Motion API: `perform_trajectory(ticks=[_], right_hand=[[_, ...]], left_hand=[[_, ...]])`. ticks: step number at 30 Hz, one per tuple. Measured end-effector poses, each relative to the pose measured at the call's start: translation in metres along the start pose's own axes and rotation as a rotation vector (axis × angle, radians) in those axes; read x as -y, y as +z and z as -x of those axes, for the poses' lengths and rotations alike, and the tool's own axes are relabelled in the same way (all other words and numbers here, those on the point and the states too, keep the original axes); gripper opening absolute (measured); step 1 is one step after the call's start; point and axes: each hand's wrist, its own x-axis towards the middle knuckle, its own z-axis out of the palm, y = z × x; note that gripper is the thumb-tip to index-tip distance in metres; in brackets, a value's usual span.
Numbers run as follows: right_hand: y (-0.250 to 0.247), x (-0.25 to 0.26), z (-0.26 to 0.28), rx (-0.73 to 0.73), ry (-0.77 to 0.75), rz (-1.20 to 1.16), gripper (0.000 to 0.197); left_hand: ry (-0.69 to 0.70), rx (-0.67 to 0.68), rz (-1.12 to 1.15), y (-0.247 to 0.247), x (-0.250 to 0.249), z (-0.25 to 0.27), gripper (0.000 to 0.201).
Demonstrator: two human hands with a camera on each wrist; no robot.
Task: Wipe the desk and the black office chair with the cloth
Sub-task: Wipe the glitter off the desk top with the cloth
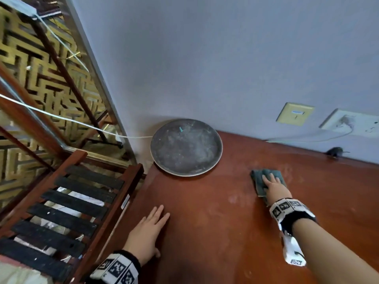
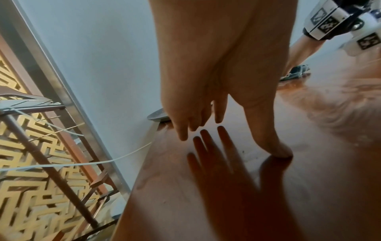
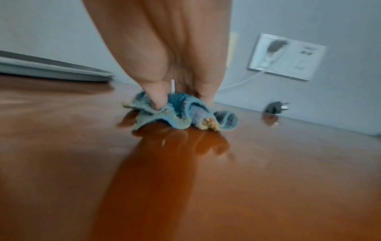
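A crumpled teal cloth point(image 1: 258, 182) point(image 3: 181, 114) lies on the reddish-brown desk point(image 1: 215, 222), toward its back right. My right hand point(image 1: 271, 186) point(image 3: 164, 57) lies on top of it, fingers stretched forward and pressing it onto the wood; the thumb digs into its bunched folds. My left hand point(image 1: 147, 232) point(image 2: 206, 81) rests near the desk's left edge with fingers spread and straight, holding nothing. In the left wrist view the cloth point(image 2: 299, 70) shows at the far right under the other wrist. The black office chair is not in view.
A dusty round dark plate point(image 1: 186, 147) sits at the desk's back left corner against the wall. A loose black plug point(image 1: 335, 151) lies by the wall at the right, below a white socket point(image 1: 352, 123). A slatted wooden rack point(image 1: 71, 201) stands left of the desk.
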Motion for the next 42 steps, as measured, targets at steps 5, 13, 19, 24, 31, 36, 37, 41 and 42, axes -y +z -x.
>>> perform_trajectory(ticks=[5,13,19,24,31,36,37,41,42], right_hand=[[0.012,0.048,0.034,-0.046,-0.477,0.029,0.074],[0.01,0.002,0.038,-0.03,-0.187,-0.022,0.063],[0.047,0.019,0.12,-0.081,-0.397,0.083,0.08],[0.076,-0.002,0.164,0.008,-0.544,0.084,0.05],[0.082,-0.029,0.184,-0.082,-0.374,-0.029,0.027],[0.083,-0.052,0.217,-0.214,-0.369,-0.144,0.043],[0.085,-0.06,0.219,-0.191,-0.387,-0.206,0.039],[0.083,-0.087,0.226,-0.398,-0.027,-0.437,0.042],[0.08,-0.088,0.226,-0.313,0.049,-0.474,0.044]], left_hand=[[0.0,-0.012,0.071,-0.009,-0.008,-0.012,0.103],[-0.037,0.035,0.093,-0.019,-0.033,-0.036,0.098],[-0.039,0.024,0.029,-0.026,-0.074,-0.038,0.082],[0.154,-0.048,0.101,-0.009,-0.154,-0.033,0.065],[0.194,-0.001,0.046,0.03,-0.236,-0.037,0.069],[0.2,0.031,0.084,0.049,-0.274,-0.038,0.051],[0.215,0.024,0.095,0.049,-0.278,-0.039,0.045],[0.277,0.061,0.123,0.044,-0.289,-0.045,0.051],[0.278,0.105,0.164,0.043,-0.291,-0.047,0.064]])
